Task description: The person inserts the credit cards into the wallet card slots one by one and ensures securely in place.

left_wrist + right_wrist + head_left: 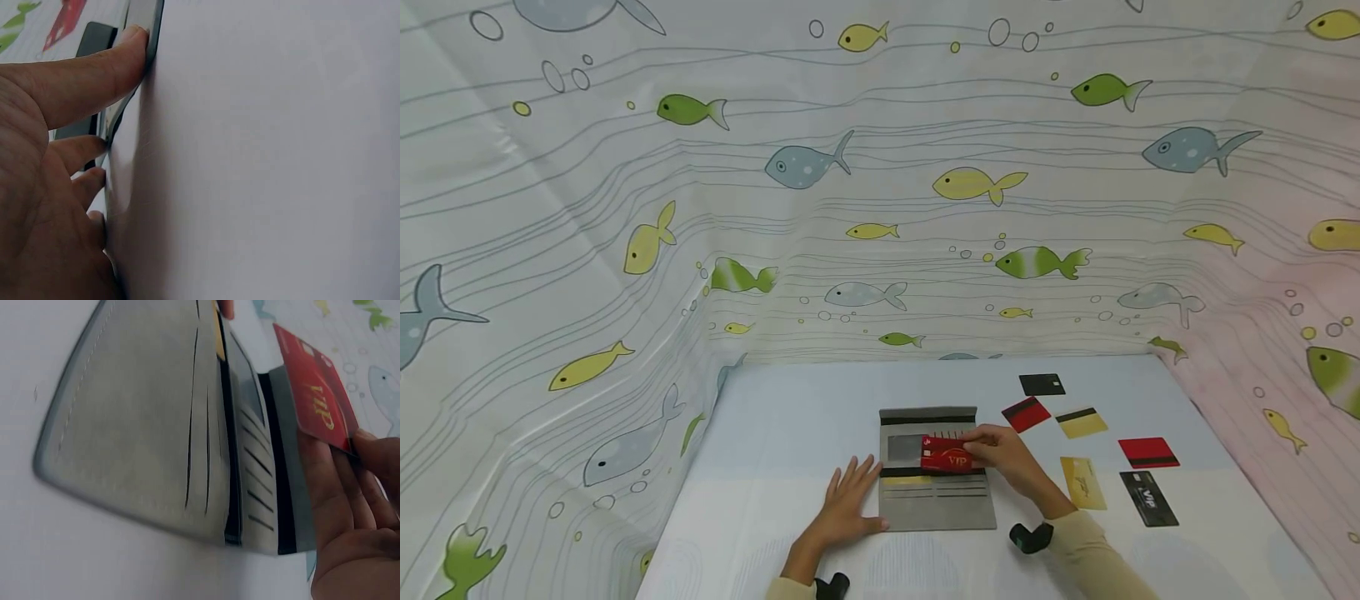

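Observation:
A grey wallet (940, 512) with card slots lies unfolded on the white table. My right hand (1011, 457) pinches a red VIP card (936, 454) by its right end, over the wallet's upper half. In the right wrist view the card (315, 387) is held between thumb and fingers, apart from the slots (257, 469). Part of a yellow card (906, 481) shows in the wallet near its middle fold. My left hand (847, 504) lies with spread fingers at the wallet's left edge. In the left wrist view its thumb (119, 59) rests on the wallet's edge.
Right of the wallet lie several loose cards: a black card (1042, 384), a red card (1026, 413), a yellow card (1082, 423), another red card (1148, 452), a gold card (1082, 483) and a black VIP card (1149, 498). A fish-patterned curtain (925, 100) surrounds the table.

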{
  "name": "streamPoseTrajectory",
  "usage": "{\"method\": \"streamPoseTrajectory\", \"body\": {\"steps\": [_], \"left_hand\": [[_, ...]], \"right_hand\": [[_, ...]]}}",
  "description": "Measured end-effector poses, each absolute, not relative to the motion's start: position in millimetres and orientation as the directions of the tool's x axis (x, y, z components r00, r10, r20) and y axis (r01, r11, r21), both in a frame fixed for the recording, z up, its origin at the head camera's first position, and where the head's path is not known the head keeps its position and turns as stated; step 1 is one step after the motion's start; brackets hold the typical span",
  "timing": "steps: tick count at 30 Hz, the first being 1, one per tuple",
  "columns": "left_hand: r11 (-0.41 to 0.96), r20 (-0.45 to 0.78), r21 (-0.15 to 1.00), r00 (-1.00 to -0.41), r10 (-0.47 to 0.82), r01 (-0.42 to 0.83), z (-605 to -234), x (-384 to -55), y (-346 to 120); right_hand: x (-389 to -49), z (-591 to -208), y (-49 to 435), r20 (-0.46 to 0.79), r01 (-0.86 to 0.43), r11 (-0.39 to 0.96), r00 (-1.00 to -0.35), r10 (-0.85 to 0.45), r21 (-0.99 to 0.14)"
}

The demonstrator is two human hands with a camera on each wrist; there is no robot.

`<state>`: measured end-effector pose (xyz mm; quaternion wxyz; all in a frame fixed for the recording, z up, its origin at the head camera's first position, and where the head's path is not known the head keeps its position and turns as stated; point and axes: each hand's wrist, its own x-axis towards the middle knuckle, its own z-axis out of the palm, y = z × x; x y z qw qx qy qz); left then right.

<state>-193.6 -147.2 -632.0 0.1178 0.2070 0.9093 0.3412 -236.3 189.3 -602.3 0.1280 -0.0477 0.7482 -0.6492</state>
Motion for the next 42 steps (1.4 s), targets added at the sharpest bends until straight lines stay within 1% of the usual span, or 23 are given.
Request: {"method": "streamPoseTrajectory", "body": {"steps": [3, 8, 13, 16, 25, 30, 42], "left_hand": [[0.684, -0.074, 0.668, -0.888, 0.454, 0.294, -631.7, -193.7, -147.2], [0.681, -0.069, 0.671, -0.889, 0.452, 0.294, -631.1, -193.6, -146.8], [0.681, -0.074, 0.671, -0.887, 0.455, 0.293, -630.5, -193.6, -146.9], [0.680, -0.072, 0.670, -0.886, 0.457, 0.296, -630.5, -193.8, -146.9], [0.672, -0.062, 0.675, -0.884, 0.463, 0.305, -631.7, -194.3, -147.4], [0.672, -0.061, 0.677, -0.886, 0.460, 0.302, -632.1, -194.2, -147.3], [0.676, -0.067, 0.673, -0.886, 0.459, 0.299, -631.4, -193.6, -147.1]], "right_hand": [[-236.7, -603.4, 178.6, -0.120, 0.087, 0.148, -0.964, -0.237, -0.985], [-238.1, -607.0, 162.5, -0.124, 0.075, 0.211, -0.966, -0.226, -0.975], [-238.4, -608.4, 151.0, -0.131, 0.080, 0.188, -0.951, -0.281, -0.979], [-237.6, -610.1, 145.9, -0.116, 0.058, 0.190, -0.944, -0.308, -0.980], [-235.5, -617.3, 131.0, -0.099, 0.024, 0.236, -0.946, -0.309, -0.971], [-234.3, -621.5, 125.6, -0.074, -0.005, 0.250, -0.950, -0.305, -0.968], [-236.3, -627.1, 126.7, -0.072, -0.025, 0.293, -0.946, -0.315, -0.956]]}}
